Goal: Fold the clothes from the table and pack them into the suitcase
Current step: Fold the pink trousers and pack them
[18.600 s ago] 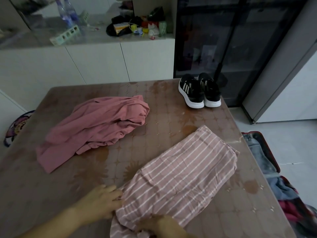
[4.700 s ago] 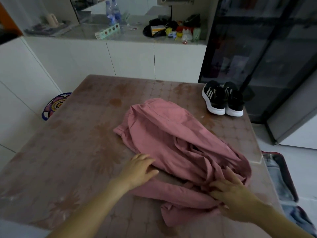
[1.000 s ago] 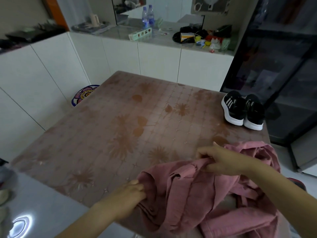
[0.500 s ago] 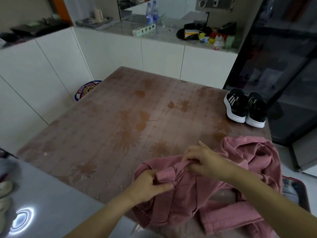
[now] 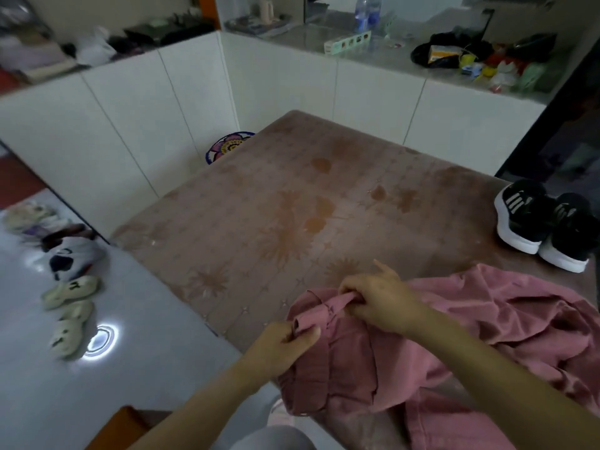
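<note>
The pink garment [image 5: 487, 323] I grip is matt, creased cloth. The table [image 5: 292, 206] has a smooth, faintly shiny patterned cover. The floor [image 5: 162, 368] is glossy, mirroring a light.

A lived-in home, patterned dining table [image 5: 292, 206], white cabinets [image 5: 136, 125] (counter cluttered with bottles [image 5: 366, 8]); slippers [image 5: 69, 315] on glossy floor [image 5: 136, 368]

The pink garment [image 5: 487, 319], once heaped at the far left of the table [image 5: 292, 206], now lies bunched at the near right, partly draped over the near edge. The left hand [image 5: 279, 349], earlier flat on the cloth, now pinches a folded band at the garment's left end. The right hand [image 5: 380, 300] grips the same band just beyond. The striped garment has left the table.
</note>
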